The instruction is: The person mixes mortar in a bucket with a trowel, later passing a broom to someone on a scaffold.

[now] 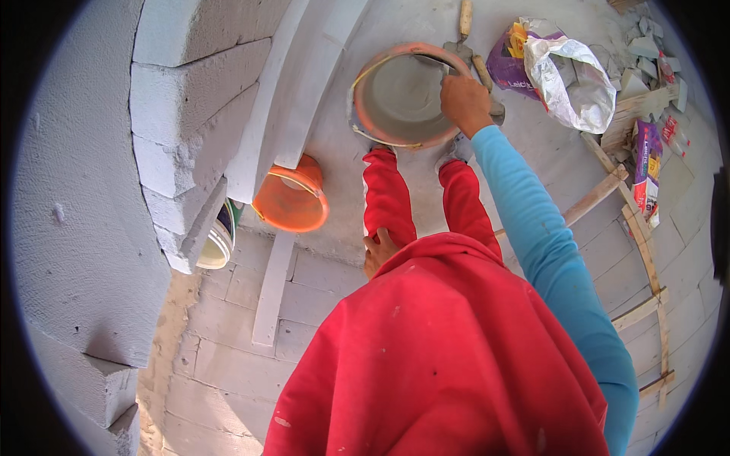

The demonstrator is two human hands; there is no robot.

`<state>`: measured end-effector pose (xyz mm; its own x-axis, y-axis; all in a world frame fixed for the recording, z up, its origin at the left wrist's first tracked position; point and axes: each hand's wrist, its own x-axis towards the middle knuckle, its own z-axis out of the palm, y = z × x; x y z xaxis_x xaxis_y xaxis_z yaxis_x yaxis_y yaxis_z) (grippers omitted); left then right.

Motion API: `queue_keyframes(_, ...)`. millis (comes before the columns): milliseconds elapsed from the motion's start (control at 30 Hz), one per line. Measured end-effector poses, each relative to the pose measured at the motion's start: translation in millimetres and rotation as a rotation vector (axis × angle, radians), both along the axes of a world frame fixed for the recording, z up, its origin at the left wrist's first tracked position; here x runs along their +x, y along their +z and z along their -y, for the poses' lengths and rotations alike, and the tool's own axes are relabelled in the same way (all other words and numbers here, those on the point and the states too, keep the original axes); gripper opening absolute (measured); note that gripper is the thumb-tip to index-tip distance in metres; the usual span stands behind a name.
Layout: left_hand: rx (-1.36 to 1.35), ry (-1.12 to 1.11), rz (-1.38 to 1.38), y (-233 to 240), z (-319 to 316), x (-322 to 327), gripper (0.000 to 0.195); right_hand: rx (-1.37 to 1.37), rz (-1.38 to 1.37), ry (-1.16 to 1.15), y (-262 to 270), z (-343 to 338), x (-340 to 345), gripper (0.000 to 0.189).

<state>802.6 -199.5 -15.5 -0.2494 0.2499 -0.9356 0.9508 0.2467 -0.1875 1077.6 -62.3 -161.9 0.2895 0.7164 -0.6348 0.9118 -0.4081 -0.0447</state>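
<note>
My right hand [466, 104] is closed in a fist above the right rim of a large orange bucket [365, 105]. It grips a trowel whose handle my fingers hide; part of its metal blade [436, 60] shows inside the bucket. Smooth wet grey mortar [399, 91] lies in the bucket. My left hand [380, 251] rests on my left leg, in red trousers, and holds nothing. Close to the right hand, a wooden trowel handle [482, 73] leans by the rim. A second trowel with a wooden handle [466, 23] lies just beyond the bucket.
At left rises a pale block wall [162, 108]. A smaller orange bucket [290, 199] and a white bucket [217, 248] stand beside it. On the right are an opened mortar bag [570, 85], a wooden ladder [644, 251], block rubble [633, 82] and plastic bottles [674, 135].
</note>
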Motion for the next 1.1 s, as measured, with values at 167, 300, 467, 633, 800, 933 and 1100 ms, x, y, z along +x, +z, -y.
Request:
queue_keyframes(167, -0.011, -0.013, 0.022, -8.0, -1.2, -2.0, 0.072, -0.014, -0.008, 0.202, -69.4, 14.1, -83.1, 0.016)
queue_keyframes(300, -0.014, 0.002, 0.033, -7.2, 1.6, -0.8, 0.072, -0.013, -0.085, 0.240, -43.6, 58.8, -84.8, 0.016)
queue_keyframes(467, -0.014, 0.036, 0.021, 0.1, 1.4, -1.8, 0.072, -0.079, -0.108, 0.207, 29.7, 39.4, -27.7, 0.014)
queue_keyframes(633, -0.024, 0.039, 0.018, -0.7, 5.9, -2.7, 0.072, 0.133, -0.037, 0.316, 15.5, -17.3, -11.1, 0.014)
queue_keyframes(800, -0.026, 0.012, 0.021, -2.1, 1.1, -0.9, 0.073, -0.071, 0.049, 0.606, -29.1, -29.7, -92.6, 0.014)
queue_keyframes(933, -0.020, 0.023, 0.017, -1.1, 0.9, -2.4, 0.073, 0.030, 0.091, 0.697, -53.9, 41.3, -108.3, 0.014)
queue_keyframes(1100, -0.021, 0.037, 0.020, 3.0, 2.5, -2.0, 0.073, -0.037, -0.145, 0.587, 2.9, 53.3, -26.5, 0.017)
